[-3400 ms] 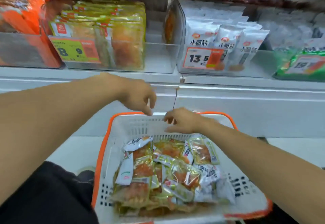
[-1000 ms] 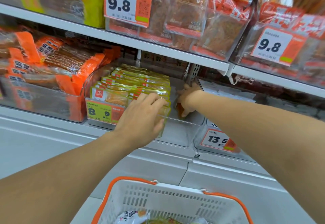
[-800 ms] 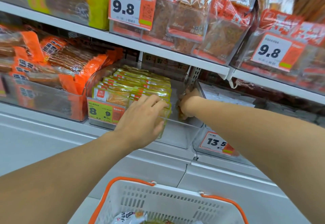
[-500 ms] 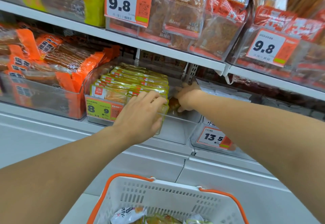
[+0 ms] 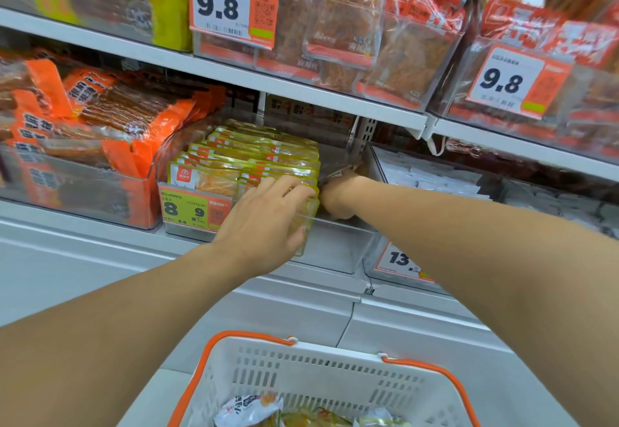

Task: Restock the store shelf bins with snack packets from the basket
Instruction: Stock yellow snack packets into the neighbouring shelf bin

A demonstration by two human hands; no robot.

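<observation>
**Both hands in the yellow-packet bin**

On the far left, a clear bin of orange packets sits on the lower shelf, its wall touching the next bin. That middle bin holds a row of yellow snack packets standing on edge, packed against its left side; its right part is open room down to the floor of the bin. The left hand lies over the clear front rim, fingers straight, pressing the foremost packets. Just beside it, the right hand reaches down into the gap, fingers curled; what it holds I cannot tell. Further right stands a bin of white packets. Below, the white basket with orange handles carries more packets.

Compared with half a second ago, the right hand sits lower in the gap and closer to the left hand.
</observation>
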